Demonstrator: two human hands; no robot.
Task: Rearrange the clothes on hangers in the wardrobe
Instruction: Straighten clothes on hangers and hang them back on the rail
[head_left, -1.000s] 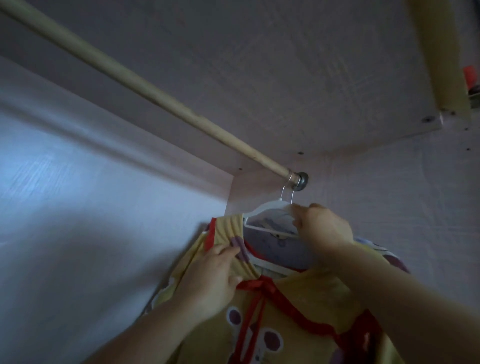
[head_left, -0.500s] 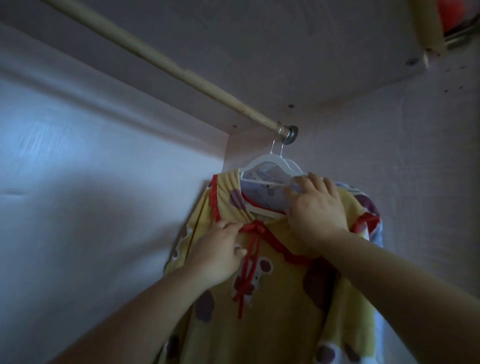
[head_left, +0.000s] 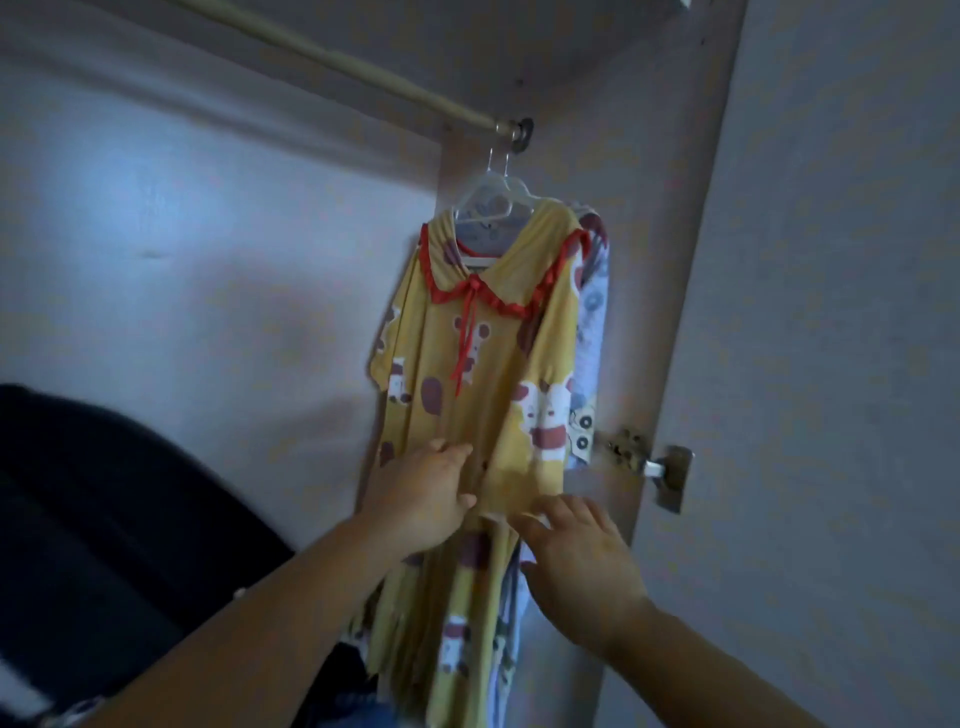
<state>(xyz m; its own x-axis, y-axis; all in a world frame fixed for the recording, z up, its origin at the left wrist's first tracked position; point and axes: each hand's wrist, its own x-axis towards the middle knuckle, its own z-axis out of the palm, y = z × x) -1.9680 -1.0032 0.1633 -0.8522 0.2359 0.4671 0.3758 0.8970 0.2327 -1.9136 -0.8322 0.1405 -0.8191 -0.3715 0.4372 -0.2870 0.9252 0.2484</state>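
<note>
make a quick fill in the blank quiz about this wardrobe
1. The dress is mostly ____ in colour.
2. Its hanger hooks on the rail at the rail's ____ end.
3. The left hand and right hand touch the dress ____ its collar.
Missing words: yellow; right; below.
</note>
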